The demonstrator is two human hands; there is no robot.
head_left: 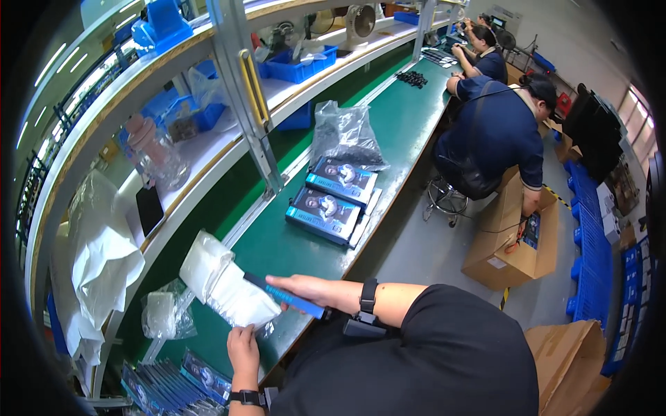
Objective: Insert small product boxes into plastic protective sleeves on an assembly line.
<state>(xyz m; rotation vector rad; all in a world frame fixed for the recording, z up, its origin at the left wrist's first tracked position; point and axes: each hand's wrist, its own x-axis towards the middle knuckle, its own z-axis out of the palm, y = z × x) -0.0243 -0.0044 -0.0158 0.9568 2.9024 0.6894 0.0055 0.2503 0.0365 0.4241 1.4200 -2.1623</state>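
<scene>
My right hand [300, 287] grips a flat blue box [281, 295] by its edge, and the box's far end sits inside a white plastic bag [223, 282]. My left hand [243, 349] holds the bag's open lower edge from below. Both hands are over the front edge of a green workbench [277, 243]. Two more flat blue boxes [333, 197] with a picture on the lid lie further along the bench.
A row of blue boxes [173, 385] stands at my lower left. A crumpled clear bag [165, 315] lies left of my hands, and a dark bag [345, 135] lies beyond the boxes. A seated person [494, 135] leans toward a cardboard box [510, 236].
</scene>
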